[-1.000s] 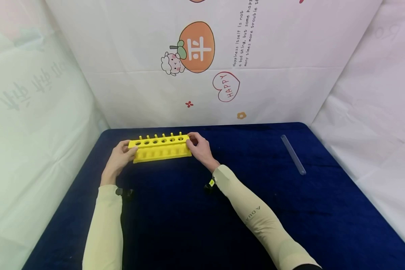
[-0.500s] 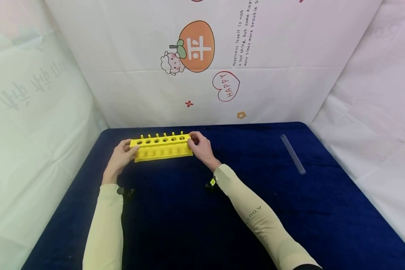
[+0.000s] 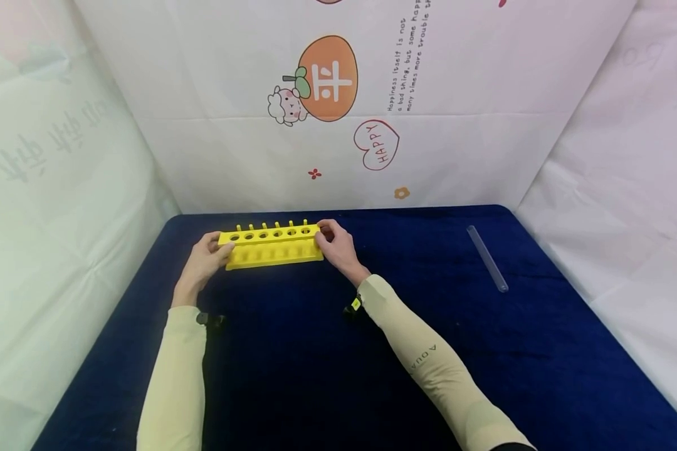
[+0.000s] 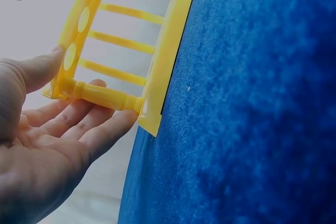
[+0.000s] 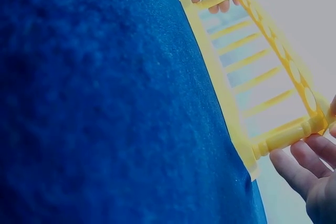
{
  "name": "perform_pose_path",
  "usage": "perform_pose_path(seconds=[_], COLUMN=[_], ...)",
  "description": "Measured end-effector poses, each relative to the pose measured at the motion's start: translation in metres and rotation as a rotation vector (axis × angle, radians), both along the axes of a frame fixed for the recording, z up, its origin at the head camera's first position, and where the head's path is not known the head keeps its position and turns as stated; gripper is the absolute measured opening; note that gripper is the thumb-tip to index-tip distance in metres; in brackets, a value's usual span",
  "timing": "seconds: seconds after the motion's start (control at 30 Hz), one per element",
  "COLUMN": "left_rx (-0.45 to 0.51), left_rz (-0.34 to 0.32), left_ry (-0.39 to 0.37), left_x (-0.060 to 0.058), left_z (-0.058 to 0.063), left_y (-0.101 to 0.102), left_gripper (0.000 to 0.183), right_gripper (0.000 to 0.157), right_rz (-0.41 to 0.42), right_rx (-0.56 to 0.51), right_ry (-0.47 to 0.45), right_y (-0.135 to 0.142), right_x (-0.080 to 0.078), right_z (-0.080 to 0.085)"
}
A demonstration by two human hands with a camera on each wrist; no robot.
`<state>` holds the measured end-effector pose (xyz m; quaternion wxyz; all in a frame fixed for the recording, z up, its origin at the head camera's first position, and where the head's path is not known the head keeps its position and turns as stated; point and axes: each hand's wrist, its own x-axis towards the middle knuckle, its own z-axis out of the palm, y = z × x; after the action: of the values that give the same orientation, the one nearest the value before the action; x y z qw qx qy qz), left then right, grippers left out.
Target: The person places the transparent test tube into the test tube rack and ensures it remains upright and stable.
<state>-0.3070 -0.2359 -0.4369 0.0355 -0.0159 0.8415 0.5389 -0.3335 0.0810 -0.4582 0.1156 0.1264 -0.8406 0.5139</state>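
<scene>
A yellow test tube rack (image 3: 272, 254) stands upright at the back left of the table, with a row of round holes along its top and upright pegs behind. My left hand (image 3: 204, 262) grips its left end; in the left wrist view the thumb presses the top bar and the fingers (image 4: 113, 129) lie along the end post. At the other end my right hand (image 3: 340, 252) holds the rack, thumb in front of the top bar. The right wrist view shows its fingers (image 5: 294, 169) against the near post. No tube sits in the holes.
A clear test tube (image 3: 488, 259) lies slantwise on the dark blue tablecloth (image 3: 293, 363) at the right. White printed sheets (image 3: 231, 163) wall in the back and both sides of the table.
The rack has shifted very slightly to the right in the head view, both hands moving with it and keeping their hold. The clear tube lies as before.
</scene>
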Motion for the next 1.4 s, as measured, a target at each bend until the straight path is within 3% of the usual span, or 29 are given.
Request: perform_pose_path(seconds=[1.17,1.4], left_rx=[0.007,0.01], left_rz=[-0.003,-0.034], left_ry=[0.002,0.012], left_x=[0.0,0.001], left_z=[0.0,0.001], left_y=[0.01,0.015], left_gripper=[0.071,0.073], right_gripper=[0.024,0.024], right_rz=[-0.011,-0.012], right_rx=[-0.003,-0.022], right_ry=[-0.029,-0.047], right_y=[0.011,0.016], right_x=[-0.003,-0.002], right_z=[0.008,0.008])
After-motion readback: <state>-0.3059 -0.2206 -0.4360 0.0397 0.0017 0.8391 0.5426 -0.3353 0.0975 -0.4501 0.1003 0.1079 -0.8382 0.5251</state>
